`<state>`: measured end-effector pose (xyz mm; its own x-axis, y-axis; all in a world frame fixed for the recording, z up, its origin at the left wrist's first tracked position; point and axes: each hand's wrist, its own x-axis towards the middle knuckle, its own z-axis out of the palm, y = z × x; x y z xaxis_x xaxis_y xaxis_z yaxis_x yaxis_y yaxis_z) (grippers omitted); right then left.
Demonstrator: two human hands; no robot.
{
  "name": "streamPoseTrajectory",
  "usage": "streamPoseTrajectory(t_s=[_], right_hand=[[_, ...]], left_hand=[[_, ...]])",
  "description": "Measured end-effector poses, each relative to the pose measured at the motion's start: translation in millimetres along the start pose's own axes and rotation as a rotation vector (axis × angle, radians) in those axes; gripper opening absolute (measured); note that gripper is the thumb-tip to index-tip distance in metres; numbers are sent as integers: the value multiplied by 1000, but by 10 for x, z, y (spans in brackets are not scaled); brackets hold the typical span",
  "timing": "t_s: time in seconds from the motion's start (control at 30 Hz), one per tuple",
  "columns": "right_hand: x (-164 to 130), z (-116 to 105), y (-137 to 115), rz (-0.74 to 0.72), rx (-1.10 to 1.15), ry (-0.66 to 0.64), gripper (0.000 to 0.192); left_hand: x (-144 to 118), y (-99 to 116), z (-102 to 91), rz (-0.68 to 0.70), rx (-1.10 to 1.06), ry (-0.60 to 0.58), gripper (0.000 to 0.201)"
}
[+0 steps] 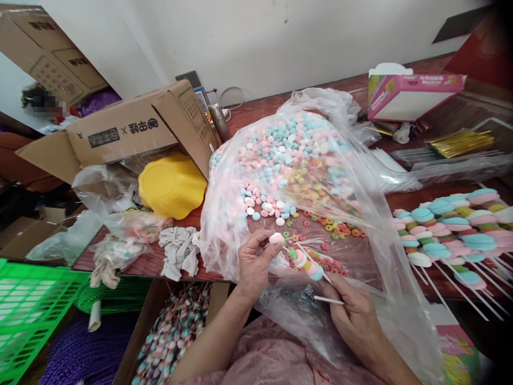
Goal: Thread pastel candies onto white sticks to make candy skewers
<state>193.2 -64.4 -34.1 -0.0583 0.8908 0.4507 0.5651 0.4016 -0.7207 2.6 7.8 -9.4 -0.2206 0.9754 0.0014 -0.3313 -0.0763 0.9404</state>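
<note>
Between thumb and fingertips my left hand pinches a pink-and-white marshmallow at the upper end of a stick. My right hand is closed around the lower part of that candy skewer, which carries blue, yellow, pink and green pieces. Another white stick pokes out from the right hand, pointing left. Just beyond both hands, a large clear plastic bag lies spread open with loose marshmallows in pink, white and blue. Small coloured cereal rings lie on its near part.
Finished-looking candy skewers are piled at the right. A cardboard box with a yellow scalloped bowl stands left, near grey gloves. Below sit a box of wrapped-looking sticks and a green crate. A pink carton stands back right.
</note>
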Motion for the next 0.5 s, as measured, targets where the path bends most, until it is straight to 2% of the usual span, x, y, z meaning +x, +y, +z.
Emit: streamPoseTrajectory(t_s=[0.3,0.5], right_hand=[[-9,87,-51,9,36,62,20],[52,124,-104,10,95,86,19]], left_hand=[[-49,158,254,-182,-261,49,39],[-29,130,294,-177,-282,44,38]])
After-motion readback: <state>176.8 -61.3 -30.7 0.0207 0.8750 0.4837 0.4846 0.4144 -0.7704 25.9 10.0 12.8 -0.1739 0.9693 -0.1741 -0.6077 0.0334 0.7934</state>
